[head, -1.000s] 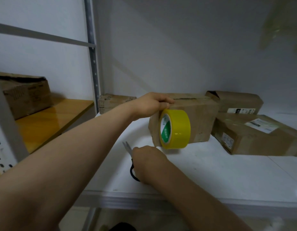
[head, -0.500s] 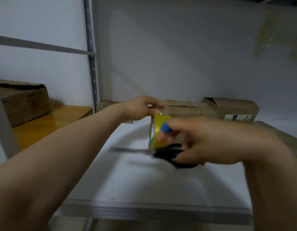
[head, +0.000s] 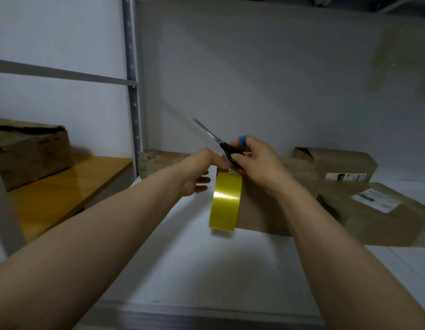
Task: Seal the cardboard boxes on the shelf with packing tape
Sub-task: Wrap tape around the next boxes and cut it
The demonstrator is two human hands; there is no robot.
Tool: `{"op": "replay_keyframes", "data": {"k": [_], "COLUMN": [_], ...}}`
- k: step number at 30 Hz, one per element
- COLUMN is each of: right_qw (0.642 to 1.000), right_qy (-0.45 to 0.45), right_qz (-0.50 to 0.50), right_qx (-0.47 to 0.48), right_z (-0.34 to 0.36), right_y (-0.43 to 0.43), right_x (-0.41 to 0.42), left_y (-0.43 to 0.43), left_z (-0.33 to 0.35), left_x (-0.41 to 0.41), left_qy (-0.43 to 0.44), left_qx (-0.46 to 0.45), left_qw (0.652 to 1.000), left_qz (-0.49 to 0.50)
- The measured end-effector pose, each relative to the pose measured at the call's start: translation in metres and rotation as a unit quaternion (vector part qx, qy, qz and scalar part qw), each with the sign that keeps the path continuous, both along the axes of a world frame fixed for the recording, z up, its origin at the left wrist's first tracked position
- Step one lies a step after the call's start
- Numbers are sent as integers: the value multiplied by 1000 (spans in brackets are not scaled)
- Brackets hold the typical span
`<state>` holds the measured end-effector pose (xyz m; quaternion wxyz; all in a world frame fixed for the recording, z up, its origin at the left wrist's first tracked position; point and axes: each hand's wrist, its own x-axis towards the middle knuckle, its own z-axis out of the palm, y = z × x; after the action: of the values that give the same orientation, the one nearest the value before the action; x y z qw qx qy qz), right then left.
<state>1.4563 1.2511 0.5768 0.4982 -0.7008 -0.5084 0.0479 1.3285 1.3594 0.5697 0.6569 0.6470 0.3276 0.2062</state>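
A yellow roll of packing tape (head: 224, 202) hangs edge-on against the front of a cardboard box (head: 261, 210) on the white shelf (head: 206, 265). My left hand (head: 199, 175) pinches the tape at the box's top front edge, just above the roll. My right hand (head: 256, 163) grips black-handled scissors (head: 221, 145) over the same spot, blades pointing up and to the left. A blue cover sits on one right fingertip. The box top is mostly hidden behind my hands.
Two more cardboard boxes (head: 335, 164) (head: 383, 213) lie at the right on the shelf, and a small one (head: 159, 161) stands at the back left. A grey upright post (head: 131, 79) divides off a yellow shelf (head: 54, 194) with another box (head: 28, 148).
My right hand picked the scissors up from the shelf and raised them to the box's top edge. The tape roll turned edge-on and hangs lower; my left hand stays at the box top.
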Motion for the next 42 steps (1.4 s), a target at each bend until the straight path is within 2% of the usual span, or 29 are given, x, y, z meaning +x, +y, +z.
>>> {"op": "replay_keyframes", "data": {"k": [2, 4, 10, 14, 17, 19, 22, 26, 28, 31, 36, 42], "right_qw": [1000, 1000, 999, 999, 999, 997, 974, 944, 941, 944, 909, 899], "right_qy": [-8, -15, -2, -3, 11, 64, 188, 261, 257, 222, 229, 219], "right_qz": [0, 10, 34, 18, 25, 44, 105, 170, 209, 243, 267, 220], "right_qx": [-7, -16, -25, -27, -18, 11, 75, 106, 76, -33, -224, -307], "right_z": [1, 2, 2, -1, -5, -4, 6, 13, 12, 11, -4, -23], "right_y": [2, 2, 0, 1, -2, -8, -28, -62, -77, -96, -119, -124], "right_x": [4, 6, 8, 10, 9, 7, 6, 10, 16, 32, 62, 73], "left_y": [-5, -13, -41, -45, -47, -46, -49, -48, -49, -49, -50, -49], "left_z": [3, 4, -2, -27, -41, -42, -39, -37, -37, -36, -34, -37], "left_x": [-7, -14, -24, -28, -26, -21, -17, -11, -8, -6, -11, -14], "left_qy": [47, 47, -45, 34, 58, 61, 70, 78, 76, 74, 76, 55], "left_qx": [-50, -95, -121, -130, -151, -137, -108, -105, -112, -121, -133, -139], "left_qw": [997, 993, 987, 986, 984, 987, 991, 991, 990, 990, 988, 988], "left_qz": [-19, -56, -97, -97, -74, -58, -41, -29, -25, -20, -25, -40]}}
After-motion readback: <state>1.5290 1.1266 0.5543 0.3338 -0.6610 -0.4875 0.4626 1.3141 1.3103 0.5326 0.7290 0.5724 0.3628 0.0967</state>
